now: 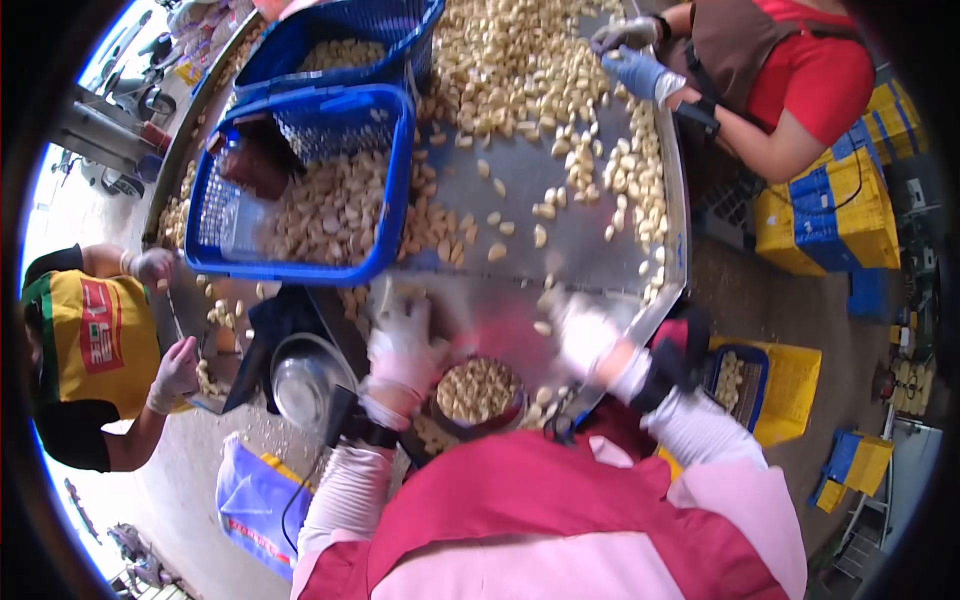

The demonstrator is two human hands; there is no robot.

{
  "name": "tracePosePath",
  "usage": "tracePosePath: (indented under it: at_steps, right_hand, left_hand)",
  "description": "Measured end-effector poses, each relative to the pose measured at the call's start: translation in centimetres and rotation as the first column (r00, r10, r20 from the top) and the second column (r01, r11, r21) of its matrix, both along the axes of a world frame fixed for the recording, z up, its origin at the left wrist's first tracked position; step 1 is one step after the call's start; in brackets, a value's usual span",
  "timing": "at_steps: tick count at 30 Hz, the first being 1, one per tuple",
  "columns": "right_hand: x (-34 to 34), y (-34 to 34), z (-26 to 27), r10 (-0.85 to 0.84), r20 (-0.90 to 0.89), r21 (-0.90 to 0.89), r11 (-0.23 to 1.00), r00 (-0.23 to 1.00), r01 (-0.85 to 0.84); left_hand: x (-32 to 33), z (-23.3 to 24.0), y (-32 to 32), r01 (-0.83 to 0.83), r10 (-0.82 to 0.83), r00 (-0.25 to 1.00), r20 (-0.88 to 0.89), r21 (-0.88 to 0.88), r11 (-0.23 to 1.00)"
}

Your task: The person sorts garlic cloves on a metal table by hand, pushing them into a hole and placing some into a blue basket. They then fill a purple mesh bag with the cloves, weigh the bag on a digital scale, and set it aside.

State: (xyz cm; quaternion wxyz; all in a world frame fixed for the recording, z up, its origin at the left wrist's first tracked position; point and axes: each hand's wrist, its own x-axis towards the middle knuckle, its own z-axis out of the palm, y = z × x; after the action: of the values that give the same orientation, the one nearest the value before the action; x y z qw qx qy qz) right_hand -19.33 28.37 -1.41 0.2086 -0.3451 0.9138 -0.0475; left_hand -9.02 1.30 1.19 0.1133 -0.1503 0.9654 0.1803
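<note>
My left hand [401, 341], in a white glove, is over the metal table [510, 255] below the blue basket's front edge. Some pale cloves show by its fingertips; whether it grips any is unclear. My right hand [589, 334], gloved too, is blurred near the table's right front corner, with a loose clove [542, 328] beside it. Between my wrists, close to my body, stands a round bowl filled with peeled garlic cloves [478, 391]. The blue plastic basket [401, 180] holds darker, reddish cloves [337, 202] and a brown scoop-like container [255, 169].
A second blue basket [337, 82] stands behind the first. Peeled cloves [517, 67] are heaped across the far table. A co-worker's gloved hands [637, 67] work at the right; another person [105, 337] is at the left. A metal bowl [307, 382] stands left of my forearm; yellow crates [780, 390] are at right.
</note>
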Motion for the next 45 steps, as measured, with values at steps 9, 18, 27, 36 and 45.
tracePosePath:
  at_steps: [9, 18, 27, 36, 45]
  right_hand:
    - [-21.2, -11.5, 7.8, 0.044, -0.258, -0.256, 0.96, 0.965, -0.112]
    - [-39.9, -28.1, 7.4, -0.151, -0.091, -0.013, 0.989, 0.984, 0.151]
    - [-29.0, -24.4, 1.9, 0.085, -0.139, -0.01, 0.996, 0.987, -0.087]
    - [-33.1, -14.3, 3.2, -0.202, -0.127, 0.067, 0.975, 0.971, 0.212]
    - [-20.8, -2.4, 1.9, -0.187, -0.216, 0.435, 0.86, 0.958, 0.266]
  left_hand:
    - [-6.1, -3.3, 1.0, 0.14, -0.165, 0.979, -0.117, -0.2, 0.97]
    - [-6.9, -4.9, 0.4, 0.154, -0.221, 0.931, -0.291, -0.236, 0.96]
    - [-5.9, -5.2, 0.0, 0.123, -0.136, 0.973, -0.185, -0.075, 0.989]
    - [-7.1, -5.0, 0.3, 0.141, -0.189, 0.927, -0.323, -0.167, 0.976]
    - [-7.1, -5.1, 0.6, 0.13, -0.204, 0.912, -0.356, -0.219, 0.967]
